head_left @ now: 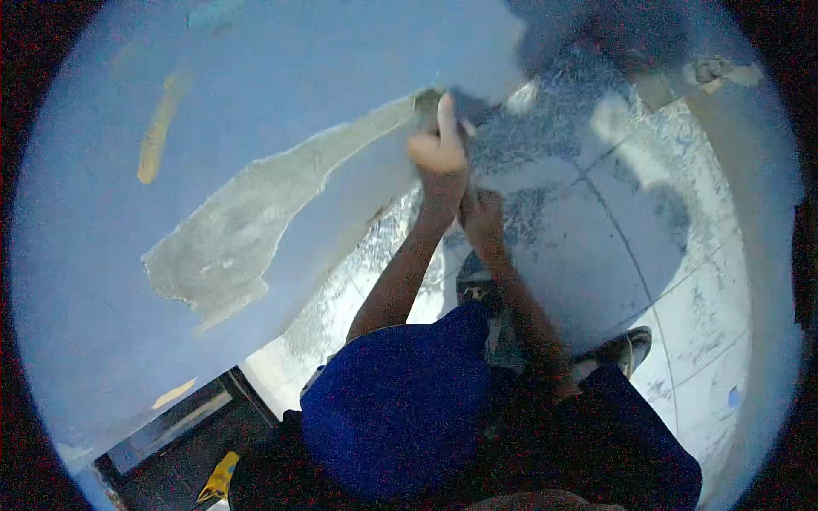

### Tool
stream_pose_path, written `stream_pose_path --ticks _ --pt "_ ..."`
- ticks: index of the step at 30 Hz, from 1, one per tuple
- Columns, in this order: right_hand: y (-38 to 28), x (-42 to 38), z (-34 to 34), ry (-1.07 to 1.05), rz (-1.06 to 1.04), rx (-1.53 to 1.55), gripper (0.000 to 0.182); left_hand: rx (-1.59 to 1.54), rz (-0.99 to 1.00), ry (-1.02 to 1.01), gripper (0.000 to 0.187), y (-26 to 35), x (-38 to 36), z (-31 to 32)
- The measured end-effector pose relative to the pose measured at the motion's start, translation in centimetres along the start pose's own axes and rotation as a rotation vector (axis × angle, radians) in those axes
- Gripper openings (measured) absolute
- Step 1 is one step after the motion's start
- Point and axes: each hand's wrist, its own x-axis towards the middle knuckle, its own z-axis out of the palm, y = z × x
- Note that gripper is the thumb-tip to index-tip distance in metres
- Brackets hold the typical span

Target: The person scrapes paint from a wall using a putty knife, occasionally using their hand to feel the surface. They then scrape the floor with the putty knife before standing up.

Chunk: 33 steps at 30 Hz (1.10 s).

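Observation:
A blue wall (pixel 358 51) has a long, pale grey patch (pixel 230 230) with uneven edges. At the patch's upper right end, my left hand (pixel 441 145) is closed round a dark, blurred tool, with one finger stretched along it against the wall. Just below and to the right, my right hand (pixel 483 213) is closed round the lower part of the same tool. The tool's exact shape is smeared by motion and partly hidden by my fingers.
A blue cap (pixel 392 400) fills the lower middle. Grey debris (pixel 545 119) lies scattered over floor tiles (pixel 703 315) along the wall. A shoe (pixel 637 347) shows at the lower right. The lower left holds a dark recess (pixel 179 464) and a yellow object (pixel 220 477).

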Motion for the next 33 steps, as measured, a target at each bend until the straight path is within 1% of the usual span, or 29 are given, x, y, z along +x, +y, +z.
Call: stream_pose_path --ticks 1,2,3,4,5,6,8,9,11,13,14,15,17,18,20,21,22,24,26,27,28,29,31,32,33 --pt "-0.2 -0.6 -0.2 -0.053 0.142 0.102 0.036 -0.056 -0.037 0.032 0.036 -1.4 -0.5 0.3" --pt "0.0 -0.3 -0.2 -0.101 0.285 0.213 0.036 -0.058 -0.063 0.003 0.037 -1.2 0.1 0.8" --pt "0.0 0.0 0.4 -0.007 0.013 0.206 0.05 -0.053 -0.104 -0.018 0.039 -1.0 0.1 0.5" --pt "0.2 -0.3 0.4 -0.019 0.055 0.235 0.049 -0.034 -0.166 -0.033 0.04 -0.9 -0.4 -0.2" --pt "0.4 -0.6 0.3 -0.036 0.103 0.265 0.049 -0.015 -0.137 -0.042 0.042 -0.9 -0.3 -0.2" --pt "-0.3 -0.1 -0.1 -0.042 0.126 0.29 0.048 -0.03 -0.162 -0.048 0.042 -1.3 -0.3 -0.2" --pt "1.5 -0.8 0.9 -0.054 0.195 0.29 0.049 -0.07 -0.193 -0.05 0.043 -1.6 -0.2 -0.3" --pt "0.8 -0.6 0.9 -0.06 0.222 0.29 0.05 -0.058 -0.178 -0.034 0.043 -1.5 -0.2 -0.2" --pt "0.1 -0.2 0.5 0.044 -0.015 0.206 0.05 -0.027 -0.144 -0.015 0.043 -1.6 -0.2 0.0" --pt "-0.5 -1.2 0.6 0.046 0.007 0.245 0.05 -0.059 -0.139 -0.063 0.042 -1.7 0.2 0.0" --pt "-0.2 -1.3 0.6 -0.009 0.126 0.323 0.05 -0.07 -0.153 -0.074 0.041 -1.5 -0.1 -0.3" --pt "-0.1 -1.0 0.7 -0.055 0.219 0.399 0.05 -0.017 -0.177 -0.053 0.04 -1.3 -0.2 -0.3" --pt "0.5 -1.2 0.6 -0.115 0.263 0.334 0.043 0.022 -0.183 -0.013 0.037 -2.1 -0.6 -0.7" --pt "0.7 -1.1 0.5 -0.135 0.283 0.306 0.04 0.044 -0.182 -0.002 0.036 -1.5 -0.5 -0.7" --pt "1.9 -0.1 0.8 -0.008 0.256 0.278 0.039 -0.086 -0.085 0.002 0.039 -1.3 0.5 0.8" --pt "2.0 -0.6 1.1 -0.004 0.268 0.294 0.039 -0.14 -0.062 0.011 0.041 -1.3 0.3 0.8" --pt "2.1 -1.2 1.3 0.0 0.28 0.31 0.039 -0.11 -0.091 0.003 0.041 -1.7 -0.1 0.3" --pt "1.9 -0.9 0.5 -0.084 0.263 0.388 0.039 -0.087 -0.125 0.0 0.04 -1.6 -0.2 0.4" --pt "2.3 -0.8 0.4 -0.104 0.155 0.169 0.038 -0.058 -0.117 0.052 0.042 -1.3 -0.5 0.3" --pt "1.1 -0.1 -0.1 -0.118 0.221 0.222 0.038 -0.039 -0.11 0.059 0.042 -1.5 -0.3 0.5" --pt "0.2 0.1 -0.4 -0.131 0.307 0.281 0.038 -0.064 -0.102 0.024 0.041 -1.3 0.3 0.9" --pt "-0.3 0.1 -0.4 -0.04 0.251 0.242 0.041 -0.074 -0.118 -0.011 0.04 -1.3 0.5 0.9" --pt "0.6 -0.8 0.3 -0.06 0.227 0.24 0.042 -0.063 -0.176 -0.067 0.039 -0.8 0.0 0.1" --pt "0.8 -0.3 -0.1 -0.069 0.183 0.225 0.042 -0.007 -0.179 -0.045 0.039 -1.8 -0.5 -0.2" --pt "2.7 -0.9 0.6 -0.119 0.199 0.251 0.043 0.041 -0.162 -0.015 0.039 -3.2 -0.8 -0.6"
